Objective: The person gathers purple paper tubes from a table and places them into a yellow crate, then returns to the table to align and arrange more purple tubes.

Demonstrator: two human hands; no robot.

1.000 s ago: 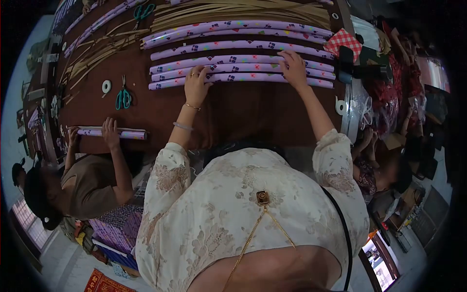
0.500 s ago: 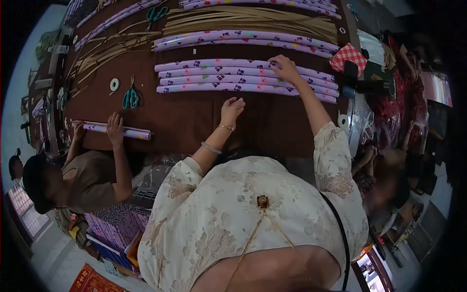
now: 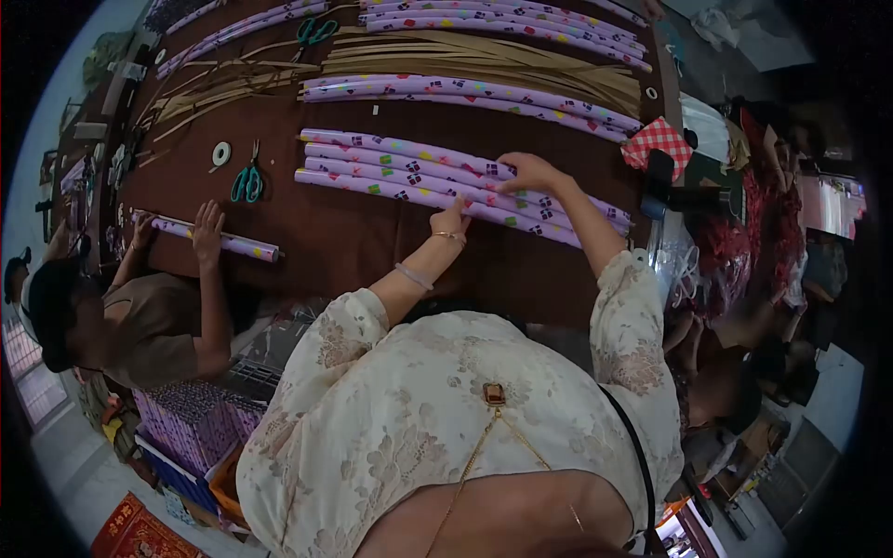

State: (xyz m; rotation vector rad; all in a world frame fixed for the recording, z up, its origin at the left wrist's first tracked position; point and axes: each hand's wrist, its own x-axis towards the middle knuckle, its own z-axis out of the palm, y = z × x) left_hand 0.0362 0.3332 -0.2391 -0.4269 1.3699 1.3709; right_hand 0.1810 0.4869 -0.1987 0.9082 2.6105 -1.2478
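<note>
Several lilac wrapping paper rolls (image 3: 391,177), printed with small coloured shapes, lie side by side on the brown table before me. My right hand (image 3: 528,173) reaches over them and curls round the far rolls, fingers bent at their far edge. At the near side, my left hand (image 3: 450,221) grips the nearest roll around its middle; some of its fingers are hidden. Between my two hands the rolls are pressed together, and their right ends slant towards me.
Beyond lie more lilac rolls (image 3: 502,28) and brown paper strips (image 3: 484,60). Teal-handled scissors (image 3: 248,183) and a white tape roll (image 3: 220,154) are left of centre. A person at the left handles another roll (image 3: 214,238). Red checked cloth (image 3: 659,147) sits at the right.
My left hand has moved up onto the nearest roll. My right hand has closed over the far rolls. The rolls' right ends have swung towards me and the bundle is tighter.
</note>
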